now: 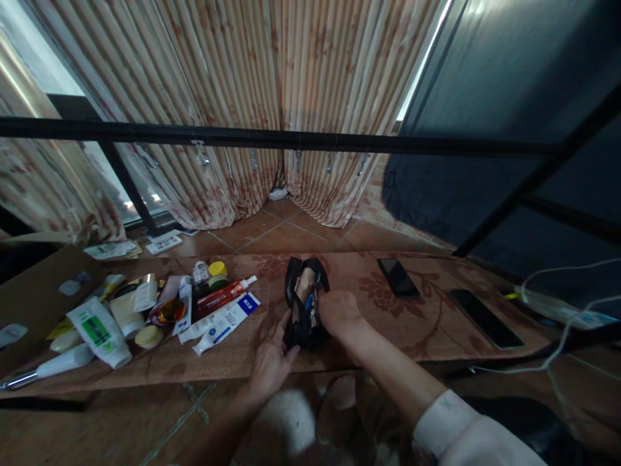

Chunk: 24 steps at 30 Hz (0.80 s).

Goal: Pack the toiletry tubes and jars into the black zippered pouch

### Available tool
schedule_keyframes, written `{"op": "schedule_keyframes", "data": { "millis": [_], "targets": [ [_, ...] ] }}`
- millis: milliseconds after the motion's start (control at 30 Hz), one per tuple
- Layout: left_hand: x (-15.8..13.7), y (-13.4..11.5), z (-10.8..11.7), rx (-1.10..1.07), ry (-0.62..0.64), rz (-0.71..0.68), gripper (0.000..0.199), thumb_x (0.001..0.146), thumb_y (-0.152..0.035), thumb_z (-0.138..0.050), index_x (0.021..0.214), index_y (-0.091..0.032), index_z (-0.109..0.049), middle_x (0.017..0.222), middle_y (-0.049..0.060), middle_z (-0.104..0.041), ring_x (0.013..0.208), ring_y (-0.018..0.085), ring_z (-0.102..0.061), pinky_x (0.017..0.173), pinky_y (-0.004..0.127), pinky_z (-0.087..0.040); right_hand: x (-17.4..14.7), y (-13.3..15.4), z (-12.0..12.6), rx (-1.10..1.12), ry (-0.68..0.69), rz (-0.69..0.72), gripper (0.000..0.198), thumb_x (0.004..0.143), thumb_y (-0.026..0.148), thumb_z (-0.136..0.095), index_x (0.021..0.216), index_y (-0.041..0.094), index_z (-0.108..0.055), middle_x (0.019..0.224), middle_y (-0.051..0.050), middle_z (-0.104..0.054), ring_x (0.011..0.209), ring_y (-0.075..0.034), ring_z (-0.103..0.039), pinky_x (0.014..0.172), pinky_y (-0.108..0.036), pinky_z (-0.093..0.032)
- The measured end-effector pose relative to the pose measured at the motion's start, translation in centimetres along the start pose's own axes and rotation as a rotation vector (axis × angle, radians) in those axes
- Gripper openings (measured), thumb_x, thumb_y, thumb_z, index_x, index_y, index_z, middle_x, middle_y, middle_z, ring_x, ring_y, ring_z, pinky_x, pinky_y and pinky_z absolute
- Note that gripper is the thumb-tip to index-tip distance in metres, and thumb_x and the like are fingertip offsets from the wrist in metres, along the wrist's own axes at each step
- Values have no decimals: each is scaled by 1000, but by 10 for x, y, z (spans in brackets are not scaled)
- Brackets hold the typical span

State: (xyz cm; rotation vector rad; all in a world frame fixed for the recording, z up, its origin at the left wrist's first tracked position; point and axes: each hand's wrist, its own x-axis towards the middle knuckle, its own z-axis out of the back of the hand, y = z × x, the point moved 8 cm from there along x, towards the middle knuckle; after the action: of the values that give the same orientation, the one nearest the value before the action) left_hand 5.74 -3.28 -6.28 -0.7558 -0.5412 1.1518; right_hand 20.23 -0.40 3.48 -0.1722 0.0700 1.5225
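A small black pouch (305, 330) lies open on the cloth-covered bench, with a beige piece and some blue and pale items showing in its opening. My left hand (274, 356) grips its near left side, thumb and fingers closed on the edge. At the pouch's right side is my right hand (339, 314), with its fingers curled in against the opening. The fingertips are hidden, so what they pinch cannot be made out. Left of the pouch lie a white and blue tube (228, 323) and a red bottle with a clear cap (223, 296).
Several tubes and jars, among them a white and green tube (99, 333), crowd the left side by a cardboard box (39, 294). Two dark phones (398, 278) lie on the right. A white cable (557, 346) hangs there. A black metal bar (291, 139) crosses behind.
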Motion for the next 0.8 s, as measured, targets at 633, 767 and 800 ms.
{"op": "schedule_keyframes", "data": {
  "millis": [633,767,800],
  "targets": [
    [-2,-1,1,21,-15,11,74,78,-30,-54,144,-17,-24,77,1,-60,68,16,-58,69,29,-46,-1,-29,15,45,-286,-173,19,88,14,-38,103,15,-50,105,-12,-53,79,-18,-64,63,-27,-49],
    [-2,-2,2,30,-34,9,73,77,-30,-54,143,-18,-27,77,1,-60,68,17,-58,70,30,-47,-1,-30,11,18,-289,-211,19,86,12,-44,105,15,-47,104,-13,-54,90,-20,-62,67,-27,-50],
    [-2,-2,2,37,-36,8,73,77,-29,-55,143,-18,-27,77,1,-59,69,17,-58,70,30,-46,0,-30,10,1,-286,-216,20,86,9,-42,104,15,-47,103,-13,-54,92,-21,-61,67,-27,-50]
  ]
}}
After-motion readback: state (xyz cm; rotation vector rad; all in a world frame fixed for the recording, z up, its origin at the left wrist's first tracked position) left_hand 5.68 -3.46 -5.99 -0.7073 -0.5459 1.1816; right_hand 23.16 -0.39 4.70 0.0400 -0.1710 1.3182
